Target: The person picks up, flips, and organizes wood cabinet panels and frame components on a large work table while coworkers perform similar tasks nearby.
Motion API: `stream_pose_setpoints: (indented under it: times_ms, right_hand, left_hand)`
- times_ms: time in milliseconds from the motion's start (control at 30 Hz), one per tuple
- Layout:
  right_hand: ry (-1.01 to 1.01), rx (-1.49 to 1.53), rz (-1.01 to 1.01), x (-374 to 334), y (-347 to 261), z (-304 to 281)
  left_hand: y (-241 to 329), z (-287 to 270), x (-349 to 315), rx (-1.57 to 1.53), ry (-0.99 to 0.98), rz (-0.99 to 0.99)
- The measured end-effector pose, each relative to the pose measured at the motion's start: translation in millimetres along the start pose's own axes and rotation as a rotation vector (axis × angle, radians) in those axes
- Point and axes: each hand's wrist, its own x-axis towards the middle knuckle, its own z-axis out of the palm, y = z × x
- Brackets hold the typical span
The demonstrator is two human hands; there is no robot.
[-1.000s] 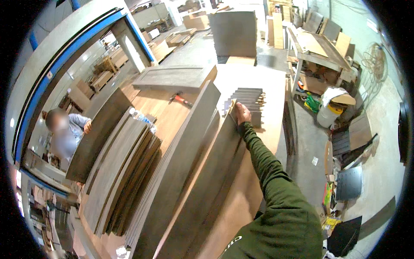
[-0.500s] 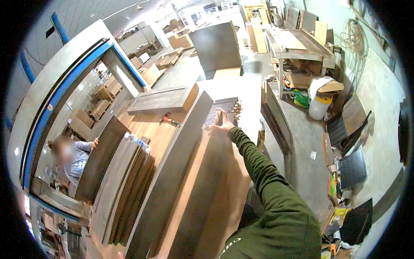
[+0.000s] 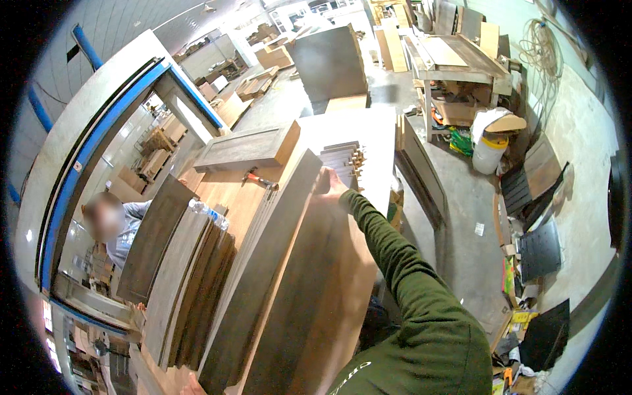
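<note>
A long grey-brown board [image 3: 263,270] stands on edge, running from the lower edge toward the far side of the table. At its far end, my right hand [image 3: 331,184] is closed on the board, and my arm stretches forward in a dark green sleeve. Only a small part of my left hand [image 3: 192,384] shows at the bottom, by the board's near end; its grip is hidden. To the right of the board lies a wide dark panel [image 3: 309,283]. Just beyond my right hand is a row of grey strips [image 3: 339,157] with lighter ends.
Left of the board stand several panels in a stack [image 3: 178,289], a clear plastic bottle [image 3: 209,214] on top. A red-handled hammer [image 3: 260,178] lies near a framed door panel [image 3: 247,150]. Across the table, a person [image 3: 125,227] is beside an upright panel [image 3: 155,240]. Right: leaning panels [image 3: 421,178].
My right hand has drawn back from beside the strips and closed on the long board's far end. That end has shifted slightly toward me. More of my left hand shows.
</note>
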Motion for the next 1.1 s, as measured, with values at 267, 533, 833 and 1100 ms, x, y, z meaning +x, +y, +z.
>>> stream_pose_setpoints:
  times_ms: [267, 533, 833, 1100]
  right_hand:
    - [-0.016, -0.071, 0.057, -5, -20, 1]
    - [-0.071, -0.085, 0.069, -2, -15, 5]
    - [-0.11, 0.596, 0.026, 45, 1, 4]
    - [0.069, 0.48, 0.099, 73, -30, 13]
  left_hand:
    - [4, -3, -13, -0.025, 0.008, -0.103]
    - [-35, 35, -97, -0.021, -0.134, -0.033]
    - [7, 16, -86, 0.057, -0.213, -0.251]
    - [11, 14, -72, 0.032, -0.16, -0.207]
